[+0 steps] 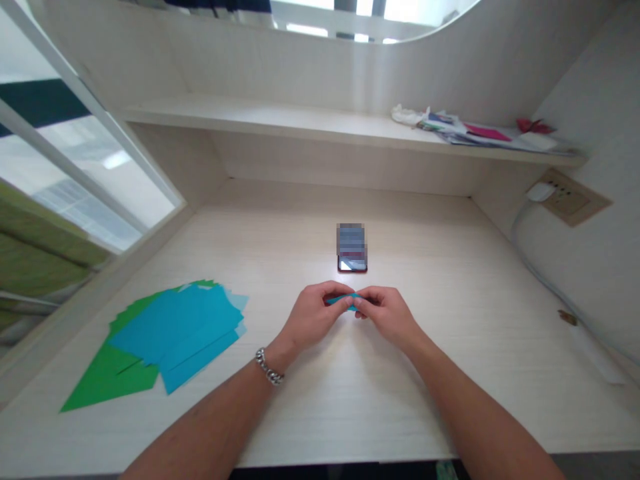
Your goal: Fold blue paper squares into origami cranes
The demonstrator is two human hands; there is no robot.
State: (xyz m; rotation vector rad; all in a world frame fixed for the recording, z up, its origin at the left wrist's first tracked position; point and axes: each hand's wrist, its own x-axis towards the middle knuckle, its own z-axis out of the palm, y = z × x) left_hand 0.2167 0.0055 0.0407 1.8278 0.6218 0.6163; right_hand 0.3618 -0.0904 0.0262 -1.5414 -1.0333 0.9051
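Observation:
A small folded piece of blue paper (342,299) is pinched between my two hands, just above the desk. My left hand (316,311) grips its left part with thumb and fingers, and a bracelet circles that wrist. On the other side my right hand (389,312) pinches the right end, its thumb almost meeting the left one. Fingers cover most of the paper, so its full shape is hidden. Right behind the hands lies a phone (353,265) with a lit, blurred screen. Over to the left, blue sheets (185,327) are spread on top of green sheets (110,377).
The pale desk (280,220) has a shelf (310,123) along its back, with papers (480,131) piled at the right. A white plug (541,193) sits in the wall socket (573,198); its cable (530,267) runs down the right side. A window (90,133) borders the left.

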